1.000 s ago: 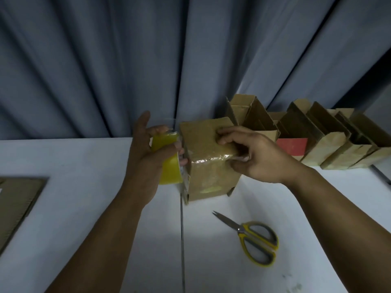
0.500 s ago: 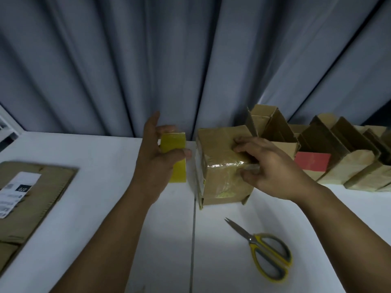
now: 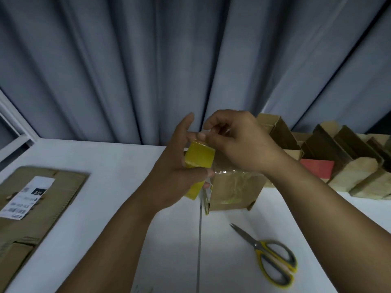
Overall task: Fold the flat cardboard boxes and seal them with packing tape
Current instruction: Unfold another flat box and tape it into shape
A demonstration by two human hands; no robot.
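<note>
My left hand (image 3: 175, 166) grips a yellow roll of packing tape (image 3: 198, 158) and holds it upright above the table. Just above the roll, my right hand (image 3: 237, 142) pinches the clear loose end of the tape with thumb and fingers. Behind and below both hands a small folded cardboard box (image 3: 232, 191) stands on the white table (image 3: 105, 229), with shiny tape across its near face. The box's top is hidden by my right hand.
Yellow-handled scissors (image 3: 273, 259) lie shut at the front right. Flat cardboard with a white label (image 3: 31, 199) lies at the left. A row of folded boxes (image 3: 338, 161) stands along the back right, against a grey curtain.
My right hand has left the box and moved up to the tape roll, where it now pinches the tape end. The left hand has lifted the roll slightly rightward.
</note>
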